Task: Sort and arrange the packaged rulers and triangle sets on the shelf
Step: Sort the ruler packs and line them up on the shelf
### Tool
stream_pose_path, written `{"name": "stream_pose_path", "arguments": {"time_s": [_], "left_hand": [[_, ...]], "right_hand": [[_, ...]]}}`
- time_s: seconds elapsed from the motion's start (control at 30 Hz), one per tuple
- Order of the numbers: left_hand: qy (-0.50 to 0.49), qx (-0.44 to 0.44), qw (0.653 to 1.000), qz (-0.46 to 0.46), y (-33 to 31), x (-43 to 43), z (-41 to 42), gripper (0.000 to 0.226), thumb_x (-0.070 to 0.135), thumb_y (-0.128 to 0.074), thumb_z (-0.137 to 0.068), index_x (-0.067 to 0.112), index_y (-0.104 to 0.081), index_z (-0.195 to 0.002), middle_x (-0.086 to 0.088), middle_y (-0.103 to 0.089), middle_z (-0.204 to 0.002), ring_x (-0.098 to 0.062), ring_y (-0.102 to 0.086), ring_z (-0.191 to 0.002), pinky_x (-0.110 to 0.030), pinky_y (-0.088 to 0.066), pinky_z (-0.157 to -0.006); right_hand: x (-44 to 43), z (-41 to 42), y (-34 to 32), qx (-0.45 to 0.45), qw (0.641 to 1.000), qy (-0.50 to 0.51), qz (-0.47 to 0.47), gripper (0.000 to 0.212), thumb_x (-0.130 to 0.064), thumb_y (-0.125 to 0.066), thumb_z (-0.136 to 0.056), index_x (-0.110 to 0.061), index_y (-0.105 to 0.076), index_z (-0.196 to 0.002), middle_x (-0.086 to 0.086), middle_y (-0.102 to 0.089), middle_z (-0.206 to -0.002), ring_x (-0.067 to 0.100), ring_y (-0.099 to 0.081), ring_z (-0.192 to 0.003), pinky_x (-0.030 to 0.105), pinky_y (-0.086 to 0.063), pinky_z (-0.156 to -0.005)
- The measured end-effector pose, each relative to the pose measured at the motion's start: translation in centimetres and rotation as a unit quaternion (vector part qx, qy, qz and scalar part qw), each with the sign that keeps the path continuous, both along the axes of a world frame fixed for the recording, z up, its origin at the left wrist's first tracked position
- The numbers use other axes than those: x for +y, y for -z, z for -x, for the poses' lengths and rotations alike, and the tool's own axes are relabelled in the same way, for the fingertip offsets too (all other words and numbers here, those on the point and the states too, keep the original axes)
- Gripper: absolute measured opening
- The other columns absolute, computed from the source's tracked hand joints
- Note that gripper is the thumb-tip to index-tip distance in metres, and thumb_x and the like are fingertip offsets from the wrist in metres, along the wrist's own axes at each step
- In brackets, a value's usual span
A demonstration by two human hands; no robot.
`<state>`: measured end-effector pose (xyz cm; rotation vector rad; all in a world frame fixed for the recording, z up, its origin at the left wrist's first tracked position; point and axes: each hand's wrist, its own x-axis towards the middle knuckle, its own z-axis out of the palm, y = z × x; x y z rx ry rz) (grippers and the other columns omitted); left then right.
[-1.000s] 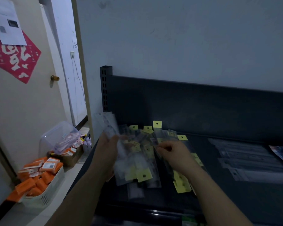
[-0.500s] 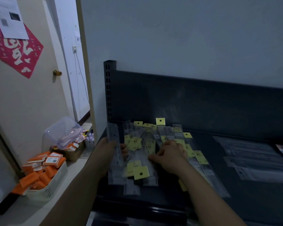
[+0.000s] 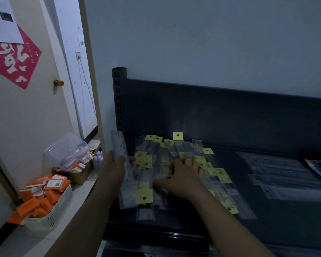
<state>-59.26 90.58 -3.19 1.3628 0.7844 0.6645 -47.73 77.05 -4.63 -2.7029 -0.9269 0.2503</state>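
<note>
Rulers point(image 3: 174, 169) are mid-sort on the shelf point(image 3: 267, 229): our left hand point(image 3: 112, 173) grips one pack point(image 3: 123, 169), right hand point(image 3: 182, 175) lies flat and loose on the pile, so next we square them up, I reckon.

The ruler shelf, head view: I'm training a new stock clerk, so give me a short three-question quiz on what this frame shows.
1. True or false: the left hand grips a clear packaged ruler.
2. Where does the right hand rest? A) on the pile of yellow-tagged ruler packs B) on the orange boxes C) on the door knob
3. Fill in: the flat clear packs lie to the ____ of the pile on the shelf.

Key: 1 true; 2 A; 3 right.
</note>
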Motion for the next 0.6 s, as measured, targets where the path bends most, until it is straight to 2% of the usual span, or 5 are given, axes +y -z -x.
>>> {"name": "stream_pose_path", "arguments": {"time_s": [0.2,0.37,0.43,0.5,0.6], "left_hand": [[-0.012,0.018,0.999,-0.040,0.7,1.0,-0.1,0.028,0.013,-0.037,-0.100,0.008,-0.045,-0.126,0.000,-0.067,-0.092,-0.014,-0.059,-0.085,-0.028,-0.043,-0.062],[0.006,0.043,0.999,-0.008,0.9,1.4,-0.3,0.023,0.010,-0.039,-0.098,0.009,-0.049,-0.118,-0.009,-0.069,-0.095,-0.024,-0.064,-0.090,-0.036,-0.052,-0.073],[0.011,0.033,0.999,-0.003,0.7,1.3,-0.3,0.021,0.010,-0.039,-0.098,0.012,-0.048,-0.117,-0.010,-0.068,-0.097,-0.023,-0.064,-0.089,-0.032,-0.049,-0.068],[0.000,0.030,0.999,-0.023,0.4,1.2,-0.3,0.019,0.012,-0.039,-0.099,0.011,-0.048,-0.115,-0.008,-0.068,-0.096,-0.023,-0.062,-0.090,-0.031,-0.047,-0.066],[0.009,0.038,0.998,-0.042,0.1,0.9,-0.4,0.021,0.014,-0.039,-0.099,0.012,-0.048,-0.118,-0.004,-0.067,-0.095,-0.023,-0.061,-0.092,-0.034,-0.048,-0.069]], "right_hand": [[0.3,0.1,0.1,-0.009,1.000,0.000,0.018,0.101,-0.081,-0.051,-0.067,-0.021,-0.027,-0.144,0.010,-0.021,-0.147,0.032,-0.018,-0.134,0.046,-0.018,-0.111],[0.0,-0.7,-0.2,0.010,1.000,0.023,-0.005,0.058,-0.059,-0.053,-0.082,-0.014,-0.051,-0.119,0.008,-0.033,-0.139,0.030,-0.027,-0.129,0.041,-0.025,-0.108],[0.1,-1.0,0.0,0.012,0.998,0.039,-0.055,0.029,-0.045,-0.053,-0.087,-0.015,-0.054,-0.084,0.011,-0.045,-0.124,0.030,-0.038,-0.120,0.037,-0.034,-0.099],[0.0,-1.4,0.1,0.024,0.990,0.056,-0.130,0.034,-0.031,-0.050,-0.088,-0.017,-0.040,-0.059,0.011,-0.051,-0.092,0.027,-0.052,-0.098,0.029,-0.037,-0.075],[-0.9,-2.5,-0.5,0.079,0.960,0.083,-0.254,0.036,-0.020,-0.050,-0.089,-0.011,-0.038,-0.057,0.002,-0.041,-0.060,0.016,-0.044,-0.060,0.024,-0.028,-0.050]]}}
